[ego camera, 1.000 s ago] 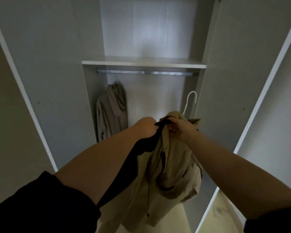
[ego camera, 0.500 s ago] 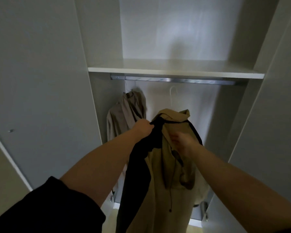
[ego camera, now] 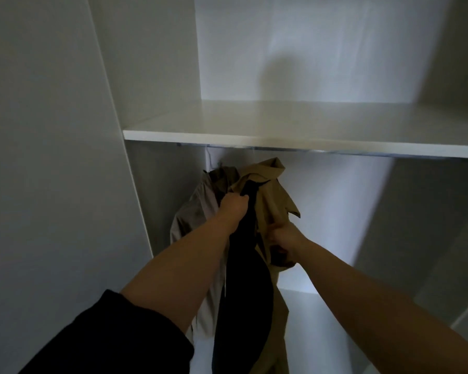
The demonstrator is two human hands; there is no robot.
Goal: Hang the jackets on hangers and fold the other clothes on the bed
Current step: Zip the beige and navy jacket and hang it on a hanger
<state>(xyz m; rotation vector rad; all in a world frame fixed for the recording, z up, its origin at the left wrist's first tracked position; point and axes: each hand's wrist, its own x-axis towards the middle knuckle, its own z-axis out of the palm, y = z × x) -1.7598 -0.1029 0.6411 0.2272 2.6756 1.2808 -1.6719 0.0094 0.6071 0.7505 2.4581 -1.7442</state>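
Note:
A tan jacket with a black panel (ego camera: 268,201) hangs inside the wardrobe, just below the metal rail (ego camera: 322,151). My left hand (ego camera: 234,205) grips its black shoulder near the collar. My right hand (ego camera: 284,240) grips the tan front lower down. The jacket's hanger is hidden by the cloth and the shelf edge. A second, grey-beige hooded jacket (ego camera: 197,211) hangs on the rail just to the left, touching the tan one.
A white shelf (ego camera: 281,137) juts out above the rail and hides most of it. The wardrobe's left wall (ego camera: 65,157) and right wall (ego camera: 430,225) close in the space. The rail runs on to the right of the jackets.
Both hands carried the tan jacket up and into the wardrobe, under the shelf. The white hanger hook seen before is now hidden. My view moved closer and tilted up.

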